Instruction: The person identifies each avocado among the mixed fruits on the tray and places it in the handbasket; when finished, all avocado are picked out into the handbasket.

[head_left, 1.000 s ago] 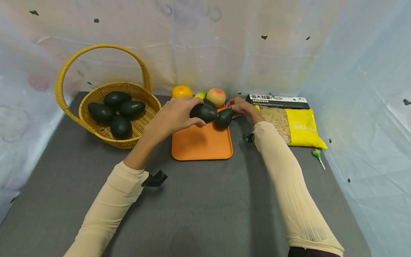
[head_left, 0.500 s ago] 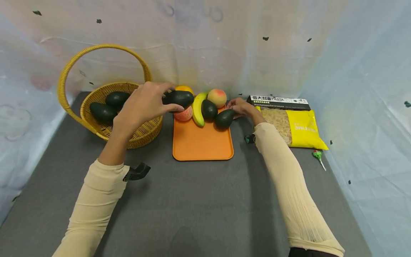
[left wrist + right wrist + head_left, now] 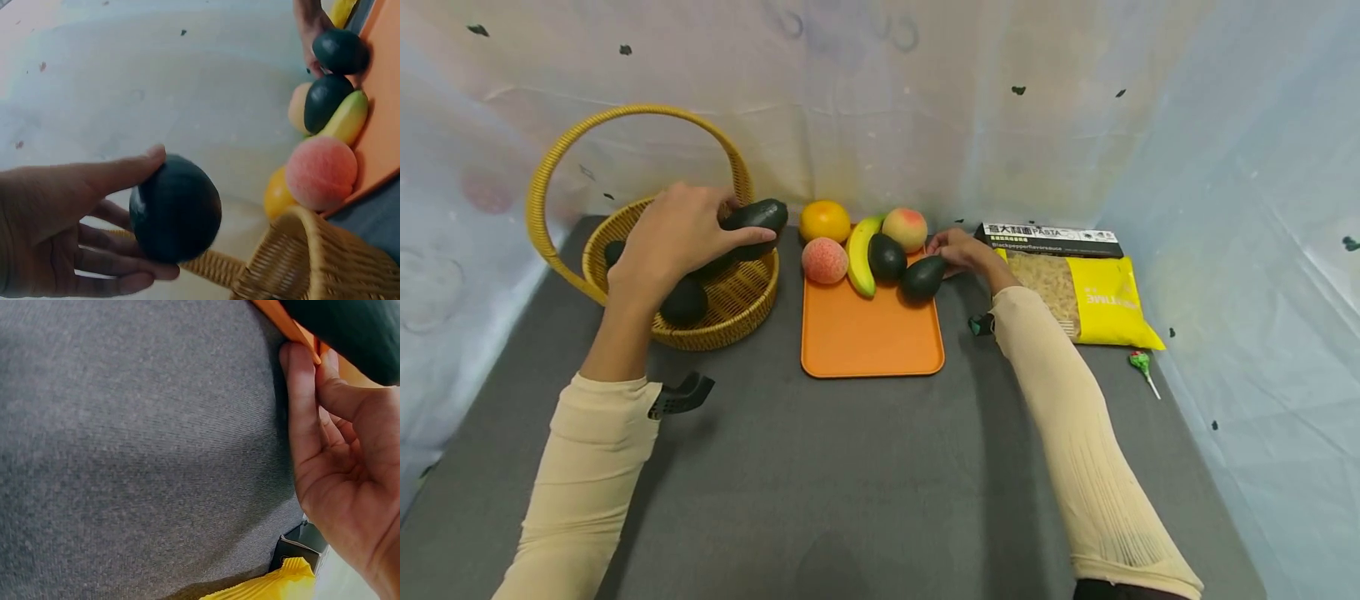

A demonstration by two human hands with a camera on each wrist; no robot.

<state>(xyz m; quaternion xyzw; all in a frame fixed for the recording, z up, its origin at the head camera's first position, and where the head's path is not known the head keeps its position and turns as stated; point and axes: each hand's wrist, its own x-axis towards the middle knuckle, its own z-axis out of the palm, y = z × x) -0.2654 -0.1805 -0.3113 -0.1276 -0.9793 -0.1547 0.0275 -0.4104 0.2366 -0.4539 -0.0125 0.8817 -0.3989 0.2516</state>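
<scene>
A: Background: a pale patterned curtain [image 3: 925, 125] hangs behind a grey tabletop [image 3: 880, 483]. Reference point: the orange tray [image 3: 872, 342]. What does your left hand have?

B: Your left hand [image 3: 679, 233] is curled round a dark green avocado [image 3: 758, 218], thumb on one side, fingers on the other. That avocado is left of the tray, raised over the wicker basket [image 3: 730, 335]. Further avocados [image 3: 683, 303] lie in the basket, partly hidden by your hand.

A: And your right?

B: Your right hand [image 3: 964, 252] pinches the tray's right edge near its far corner, thumb and fingers close together.

A: Tray contents?

B: Two avocados [image 3: 922, 278] towards the right, one just beside your fingers; a banana [image 3: 861, 257] left of them; a pinkish peach [image 3: 824, 260] at the left edge. A paler peach [image 3: 906, 227] and an orange fruit [image 3: 825, 221] are at the tray's far side; whether the orange fruit touches it, I cannot tell.

A: Right of the tray?

B: A yellow bag [image 3: 1101, 298], a black box [image 3: 1051, 242] and a lollipop [image 3: 1141, 363].
</scene>
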